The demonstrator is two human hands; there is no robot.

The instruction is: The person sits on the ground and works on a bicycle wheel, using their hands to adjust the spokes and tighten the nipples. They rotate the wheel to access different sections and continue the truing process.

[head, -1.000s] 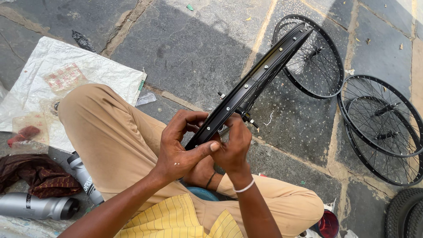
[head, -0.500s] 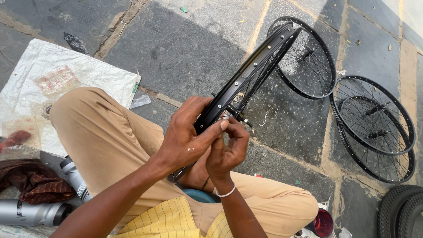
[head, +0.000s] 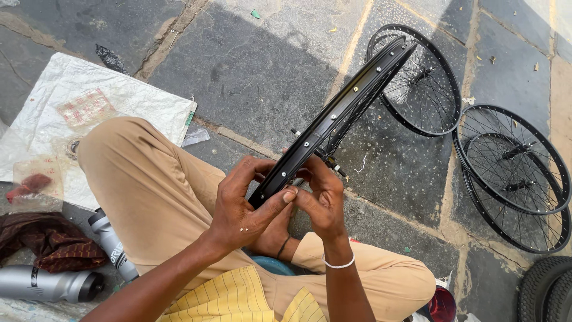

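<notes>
I hold a black bicycle wheel rim [head: 351, 101] edge-on, its near end over my lap and its far end pointing up and right. My left hand [head: 247, 209] wraps the near end, thumb pressed against the rim's outer face. My right hand [head: 322, 200] touches the rim from the right, fingers pinched close to the left thumb; whatever small part they may hold is hidden. Spokes and a hub axle [head: 330, 164] stick out just behind my right hand. I sit cross-legged in tan trousers [head: 155, 191] on stone paving.
Three finished spoked wheels lie on the paving: one [head: 426, 83] behind the rim, two overlapping [head: 515, 173] at right. A tyre [head: 545, 292] shows at bottom right. A white sack [head: 77, 113], dark red cloth [head: 42, 244], silver bottle [head: 47, 285] and grey bottle [head: 110, 241] lie left.
The rim has stayed in my hands with small shifts. My right hand rose from under the rim to meet my left thumb beside it; the view drifted slightly.
</notes>
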